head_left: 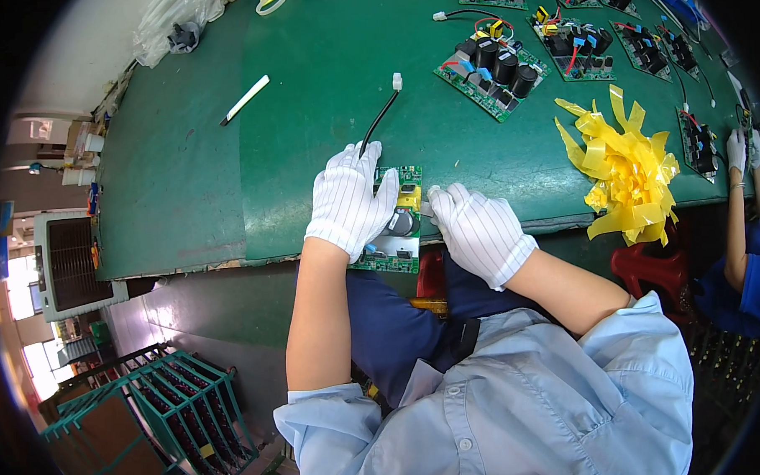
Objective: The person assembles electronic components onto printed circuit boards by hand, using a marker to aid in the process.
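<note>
A green circuit board (404, 255) lies at the table's near edge and juts a little over it. My left hand (349, 201), in a white striped glove, grips the board's left side and covers much of it. From beneath those fingers a black cable (379, 124) runs away from me to a white plug (397, 82). Yellow tape (409, 197) shows on the board near its right edge. Close by that edge, my right hand (483, 234), gloved alike, has its fingers pinched together. A small greyish piece (427, 209) shows at their tips; its kind is unclear.
A pile of yellow tape strips (627, 174) hangs over the table edge to the right. Several boards with black capacitors (505, 68) stand at the far right. A white pen (246, 100) lies at left. A co-worker's gloved hand (736, 151) works at the far right.
</note>
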